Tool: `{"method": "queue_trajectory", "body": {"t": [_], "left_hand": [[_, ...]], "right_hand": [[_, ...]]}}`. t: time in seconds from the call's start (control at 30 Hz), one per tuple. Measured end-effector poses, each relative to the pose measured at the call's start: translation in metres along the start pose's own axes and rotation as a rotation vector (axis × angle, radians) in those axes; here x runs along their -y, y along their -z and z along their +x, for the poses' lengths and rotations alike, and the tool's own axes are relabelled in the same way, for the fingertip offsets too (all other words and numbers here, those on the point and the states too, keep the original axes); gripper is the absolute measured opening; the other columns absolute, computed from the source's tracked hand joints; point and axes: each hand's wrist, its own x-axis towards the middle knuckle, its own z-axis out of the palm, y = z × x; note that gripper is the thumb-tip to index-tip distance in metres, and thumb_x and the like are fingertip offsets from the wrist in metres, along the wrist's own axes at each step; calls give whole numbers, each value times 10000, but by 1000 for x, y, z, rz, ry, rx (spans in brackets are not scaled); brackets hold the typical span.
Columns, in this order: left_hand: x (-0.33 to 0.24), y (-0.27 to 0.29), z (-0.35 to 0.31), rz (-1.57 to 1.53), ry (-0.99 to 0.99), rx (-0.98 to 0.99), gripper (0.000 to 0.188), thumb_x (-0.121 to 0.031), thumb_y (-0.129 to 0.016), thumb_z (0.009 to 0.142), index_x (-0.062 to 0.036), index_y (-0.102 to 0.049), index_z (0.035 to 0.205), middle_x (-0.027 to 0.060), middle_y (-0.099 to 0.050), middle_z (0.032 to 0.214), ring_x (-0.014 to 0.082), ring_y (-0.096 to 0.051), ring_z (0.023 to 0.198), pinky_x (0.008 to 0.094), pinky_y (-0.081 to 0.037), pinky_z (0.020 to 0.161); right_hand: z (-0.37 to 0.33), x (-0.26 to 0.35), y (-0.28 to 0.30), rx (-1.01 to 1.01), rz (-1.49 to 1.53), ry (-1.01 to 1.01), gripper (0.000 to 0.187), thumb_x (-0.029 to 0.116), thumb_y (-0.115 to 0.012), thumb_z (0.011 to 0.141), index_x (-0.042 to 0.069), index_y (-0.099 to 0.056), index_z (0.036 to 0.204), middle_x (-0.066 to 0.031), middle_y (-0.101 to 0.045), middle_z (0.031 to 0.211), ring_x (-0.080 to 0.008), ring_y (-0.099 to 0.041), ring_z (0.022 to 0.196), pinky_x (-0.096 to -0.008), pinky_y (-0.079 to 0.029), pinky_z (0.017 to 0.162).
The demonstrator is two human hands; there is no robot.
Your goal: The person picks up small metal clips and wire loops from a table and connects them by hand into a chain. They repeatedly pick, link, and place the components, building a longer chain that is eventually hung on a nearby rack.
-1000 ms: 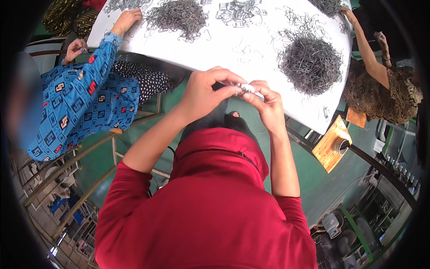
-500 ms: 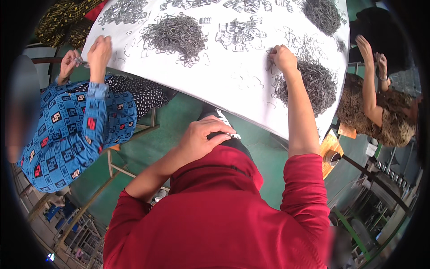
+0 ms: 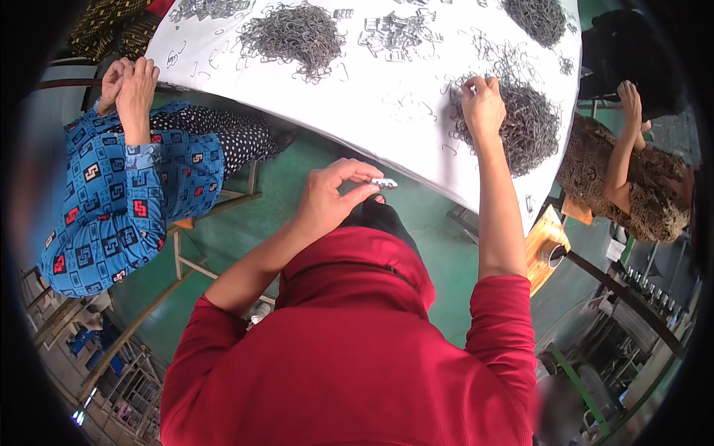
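Observation:
My left hand (image 3: 336, 195) is closed in a pinch in front of the table's near edge. Between its thumb and fingertips is a small silvery metal piece (image 3: 384, 183), too small to make out fully. My right hand (image 3: 485, 110) reaches over the table, fingers pinched together beside a large pile of bent grey wire hooks (image 3: 532, 134). What those fingertips hold, if anything, is lost among the hooks. A few loose hooks (image 3: 413, 104) lie to the left of that hand on the white-covered table (image 3: 357, 123).
Another hook pile (image 3: 294, 37) sits farther left, a third pile (image 3: 537, 18) at the far right. Neat bundles of hooks (image 3: 398, 36) lie between. A person in a blue patterned top (image 3: 111, 201) works at left; another in brown (image 3: 625, 182) sits at right. A wooden stool (image 3: 547, 245) stands beside the table.
My left hand has risen toward the table edge, bringing the silvery piece into clear view. My right hand has shifted slightly right. The left person's hands have come together.

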Motion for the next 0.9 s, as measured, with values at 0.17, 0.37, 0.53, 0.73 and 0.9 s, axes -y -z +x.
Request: {"method": "queue_trajectory", "body": {"t": [0.17, 0.37, 0.53, 0.73, 0.9], "left_hand": [[-2, -8, -9, -65, 55, -18, 193, 46, -632, 766, 23, -618, 958, 71, -649, 895, 102, -613, 827, 235, -486, 769], [-15, -12, -15, -173, 41, -39, 189, 40, -621, 779, 20, -617, 967, 68, -647, 906, 100, -606, 835, 241, -477, 779], [-23, -12, -17, -188, 32, -39, 190, 32, -631, 776, 15, -616, 965, 71, -650, 920, 102, -608, 843, 241, -485, 776], [-20, -17, -12, -192, 18, -33, 186, 32, -633, 777, 14, -613, 961, 70, -647, 923, 105, -608, 842, 241, -487, 770], [-15, -17, 0, -263, 125, 20, 195, 41, -629, 778, 20, -601, 970, 73, -639, 938, 105, -604, 852, 242, -488, 771]], "right_hand": [[-31, 32, 48, 295, 938, -422, 127, 167, -642, 804, 44, -627, 832, 40, -546, 771, -64, -445, 646, -220, -365, 623], [-124, 67, 95, 510, 1244, -336, 74, 83, -677, 760, 20, -643, 779, -11, -578, 831, -96, -511, 785, -239, -374, 801], [-161, 88, 105, 385, 1223, -224, 87, 99, -692, 758, 29, -653, 791, -9, -505, 890, -106, -481, 827, -233, -387, 685], [-166, 93, 92, 150, 1169, -130, 91, 100, -699, 750, 45, -650, 803, -18, -498, 907, -96, -445, 771, -218, -349, 624], [-161, 89, 79, 197, 1330, -163, 40, 40, -643, 795, 31, -618, 825, -19, -467, 959, -90, -460, 800, -215, -404, 661]]}}
